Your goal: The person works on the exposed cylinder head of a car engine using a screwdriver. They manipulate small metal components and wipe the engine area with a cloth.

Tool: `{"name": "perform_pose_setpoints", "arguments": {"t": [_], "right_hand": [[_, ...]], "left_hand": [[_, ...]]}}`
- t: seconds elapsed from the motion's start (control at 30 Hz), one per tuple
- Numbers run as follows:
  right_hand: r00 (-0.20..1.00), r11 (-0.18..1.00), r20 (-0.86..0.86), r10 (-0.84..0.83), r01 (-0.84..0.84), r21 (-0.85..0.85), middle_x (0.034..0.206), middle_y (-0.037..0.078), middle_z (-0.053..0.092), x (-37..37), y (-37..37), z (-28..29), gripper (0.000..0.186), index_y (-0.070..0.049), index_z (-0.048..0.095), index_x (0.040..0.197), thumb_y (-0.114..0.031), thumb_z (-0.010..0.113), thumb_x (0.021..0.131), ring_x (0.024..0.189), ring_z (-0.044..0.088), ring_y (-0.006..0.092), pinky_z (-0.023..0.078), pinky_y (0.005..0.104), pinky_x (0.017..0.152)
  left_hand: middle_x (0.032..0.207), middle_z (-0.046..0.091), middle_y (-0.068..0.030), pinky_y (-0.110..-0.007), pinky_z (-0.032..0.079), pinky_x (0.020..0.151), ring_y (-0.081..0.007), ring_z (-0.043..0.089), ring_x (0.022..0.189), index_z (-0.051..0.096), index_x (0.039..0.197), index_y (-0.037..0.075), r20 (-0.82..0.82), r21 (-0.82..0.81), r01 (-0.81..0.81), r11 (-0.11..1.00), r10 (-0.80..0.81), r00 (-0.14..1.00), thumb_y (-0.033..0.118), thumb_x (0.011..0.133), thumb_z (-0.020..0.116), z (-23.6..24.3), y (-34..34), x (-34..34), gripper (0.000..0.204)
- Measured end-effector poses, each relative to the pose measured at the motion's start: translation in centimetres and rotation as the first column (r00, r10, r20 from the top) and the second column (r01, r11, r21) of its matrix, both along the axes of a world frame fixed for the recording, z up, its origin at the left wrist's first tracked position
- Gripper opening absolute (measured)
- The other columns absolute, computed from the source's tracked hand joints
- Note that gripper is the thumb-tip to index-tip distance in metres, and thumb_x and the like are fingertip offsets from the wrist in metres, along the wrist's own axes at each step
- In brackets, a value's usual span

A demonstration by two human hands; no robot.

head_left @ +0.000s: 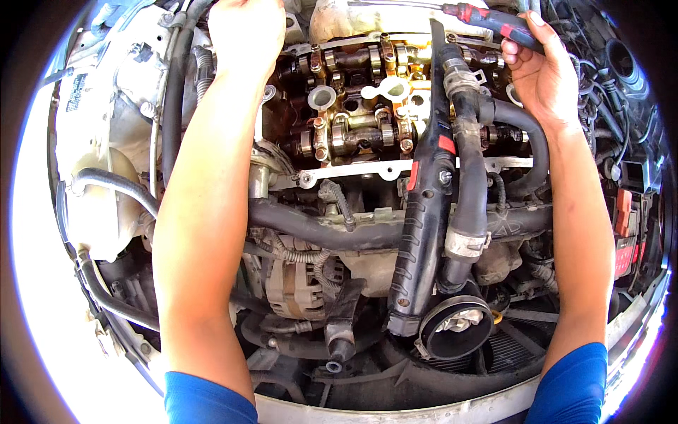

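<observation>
Screwdriver (487, 18) with a red-and-black handle sits at the far right of the engine bay, clasped in the right hand (540, 74), whose fingers wrap around the grip while its metal shaft runs leftward across the top of the open cylinder head (353, 106).

Nearest the viewer, a pale front crossmember (424, 410) curves along the lower edge, with both blue sleeves above it. Just beyond lie a round black pulley (455, 325), the ribbed alternator (293, 286) and a thick black radiator hose (318, 230) running across the bay. A long black power tool (427, 205) with red accents lies lengthwise over that hose and up onto the head, beside a second black hose (470, 177) with metal clamps; together they cross between the two forearms and cover part of the right side of the valve gear.

Farther in, the uncovered camshafts, bearing caps and oily brown metal show between the arms. To the left stands a white coolant reservoir (99, 205) with hoses at its side. On the right is a black box with red parts (625, 226).

At the far left, the left hand (244, 32) rests by the upper edge of the engine; its fingers are hidden beyond the frame, so I cannot tell whether they grip anything.
</observation>
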State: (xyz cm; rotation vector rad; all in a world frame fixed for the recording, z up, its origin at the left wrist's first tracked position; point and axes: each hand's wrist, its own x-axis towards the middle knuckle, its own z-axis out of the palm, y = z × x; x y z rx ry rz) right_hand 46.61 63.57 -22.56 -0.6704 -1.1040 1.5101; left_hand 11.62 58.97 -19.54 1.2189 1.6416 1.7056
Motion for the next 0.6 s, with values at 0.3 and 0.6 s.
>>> {"name": "perform_pose_setpoints", "arguments": {"t": [0.3,0.6], "right_hand": [[0.992,0.993,0.039,-0.121,0.121,0.002,0.076,0.004,0.065,-3.4,-2.3,1.9,0.021,-0.009,0.059,0.094,-0.030,0.058,0.100,0.060,0.058,0.0137,0.047,0.0257,0.058],[0.993,0.994,0.097,-0.059,0.050,0.092,0.082,0.003,0.071,-2.3,-0.7,1.5,0.021,-0.010,0.066,0.098,-0.031,0.065,0.096,0.070,0.065,0.0112,0.050,0.0253,0.063]], "left_hand": [[0.064,0.055,0.0056,-0.025,0.033,0.052,-0.0047,0.042,0.056,0.071,0.082,0.001,-0.199,-0.117,0.109,0.987,-0.131,0.971,0.022,0.094,0.069,-0.3,-0.4,0.4,0.024],[0.083,0.068,0.0014,-0.024,0.045,0.075,-0.0061,0.058,0.079,0.076,0.100,0.006,-0.703,-0.477,0.169,0.863,-0.490,0.516,0.034,0.092,0.072,-1.4,0.0,-1.6,0.029]]}}
